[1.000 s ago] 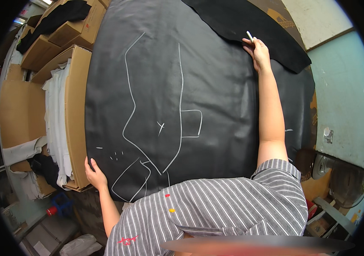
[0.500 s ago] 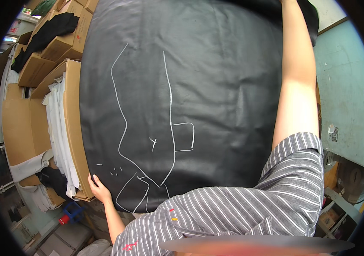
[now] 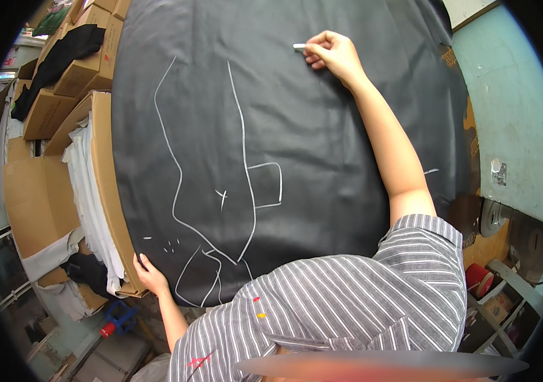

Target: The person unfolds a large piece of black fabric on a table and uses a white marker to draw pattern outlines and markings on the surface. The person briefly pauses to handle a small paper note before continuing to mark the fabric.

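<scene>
A large black leather-like sheet [image 3: 322,153] lies spread before me, with white drawn outlines on its left part and small wrinkles across it. Over its far middle, my right hand [image 3: 336,54] pinches a short white piece of chalk [image 3: 299,47], its tip pointing left. Whether the chalk touches the sheet I cannot tell. At the near left edge, my left hand [image 3: 150,276] grips the sheet's border, with the thumb side on top and some fingers hidden. The white outlines include two long curved lines, a small pocket-like shape and a cross mark.
An open cardboard box [image 3: 107,191] holding white folded material [image 3: 86,184] stands against the sheet's left edge. Behind it are stacked cartons [image 3: 83,76] with a black cloth [image 3: 61,63] on top. A pale green board [image 3: 507,121] borders the right side.
My right hand has come back from the far right edge to the sheet's far middle, and the chalk now shows. The sheet's right edge has come into view. My left hand stays at the edge.
</scene>
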Demonstrator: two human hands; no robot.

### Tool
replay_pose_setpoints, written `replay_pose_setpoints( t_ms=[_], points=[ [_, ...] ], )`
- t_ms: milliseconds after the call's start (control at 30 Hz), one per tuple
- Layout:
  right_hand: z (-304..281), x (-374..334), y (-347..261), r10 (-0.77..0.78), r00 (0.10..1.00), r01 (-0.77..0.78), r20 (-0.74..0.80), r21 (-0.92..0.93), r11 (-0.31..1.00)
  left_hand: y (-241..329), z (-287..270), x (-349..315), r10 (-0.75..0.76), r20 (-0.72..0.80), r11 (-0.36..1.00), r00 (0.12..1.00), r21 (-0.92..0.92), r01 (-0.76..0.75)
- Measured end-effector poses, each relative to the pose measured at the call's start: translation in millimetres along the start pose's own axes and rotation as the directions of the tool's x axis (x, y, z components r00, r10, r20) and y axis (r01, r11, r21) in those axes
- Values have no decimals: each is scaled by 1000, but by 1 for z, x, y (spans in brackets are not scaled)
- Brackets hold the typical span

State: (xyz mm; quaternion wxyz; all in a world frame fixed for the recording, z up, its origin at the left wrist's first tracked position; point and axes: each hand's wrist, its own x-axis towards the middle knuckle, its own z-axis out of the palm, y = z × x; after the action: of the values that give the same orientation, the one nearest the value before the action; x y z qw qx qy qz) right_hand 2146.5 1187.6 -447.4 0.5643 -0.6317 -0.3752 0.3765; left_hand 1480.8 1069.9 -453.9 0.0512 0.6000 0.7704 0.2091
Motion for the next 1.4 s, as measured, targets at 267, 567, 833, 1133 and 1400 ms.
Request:
replay_pose_setpoints(
  t_ms=[267,567,833,1133,1400],
  points=[
    [15,-13,7,-97,988,41,-119,-405,913,1,-1,0,-14,-18,1000,1000,-4,14],
    [-3,-69,-3,-30,967,15,-252,-61,998,1,-1,-1,-23,-31,1000,999,8,24],
    [-41,-80,18,-102,832,192,-546,110,975,4,-3,-2,-22,-11,999,1000,-29,21],
    [26,-74,3,-249,886,81,-392,-397,914,-3,2,2,6,-21,1000,1000,-2,-6],
    [27,-106,-4,-176,928,13,-328,-445,895,-8,4,1,6,-32,1000,999,3,-6]
  ],
)
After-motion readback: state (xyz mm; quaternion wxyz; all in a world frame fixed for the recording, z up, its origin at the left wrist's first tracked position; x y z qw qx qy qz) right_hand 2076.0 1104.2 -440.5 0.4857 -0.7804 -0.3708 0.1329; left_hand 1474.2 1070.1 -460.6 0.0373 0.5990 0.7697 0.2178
